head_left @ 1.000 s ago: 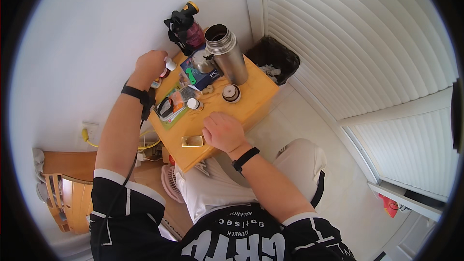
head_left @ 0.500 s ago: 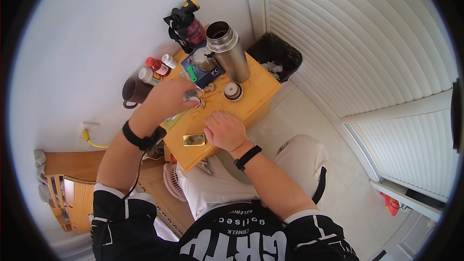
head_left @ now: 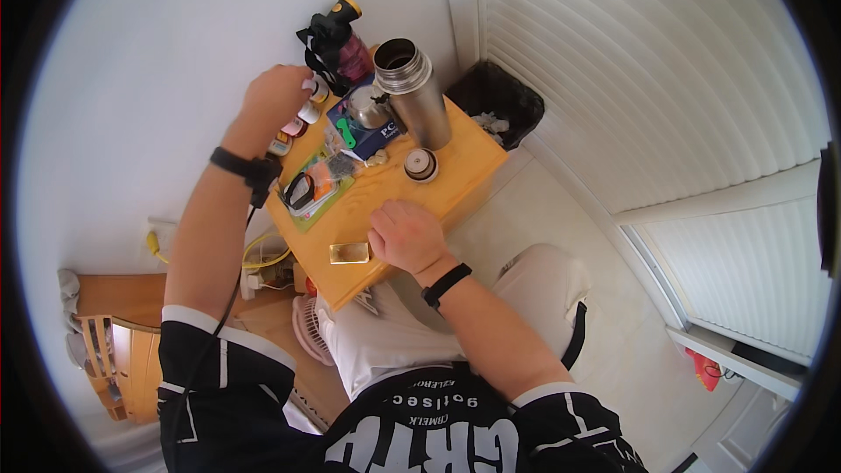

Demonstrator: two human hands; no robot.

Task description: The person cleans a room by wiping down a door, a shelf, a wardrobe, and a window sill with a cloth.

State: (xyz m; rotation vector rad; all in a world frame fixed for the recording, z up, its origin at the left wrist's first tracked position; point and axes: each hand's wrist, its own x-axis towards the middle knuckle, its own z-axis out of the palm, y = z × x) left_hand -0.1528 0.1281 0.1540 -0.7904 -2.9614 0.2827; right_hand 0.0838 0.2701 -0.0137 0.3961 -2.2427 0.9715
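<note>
"Where's the small bottle?"
"By the wooden table's wall-side edge; the left hand's fingers are narrow around its cap."
"And the right hand?"
"At the front edge, fingers curled; I can't tell whether they hold anything. A gold case lies just beside it, toward the near corner."

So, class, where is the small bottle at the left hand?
Head view: the small bottle is at the table's far left edge, between the left hand and the pink bottle.
</note>
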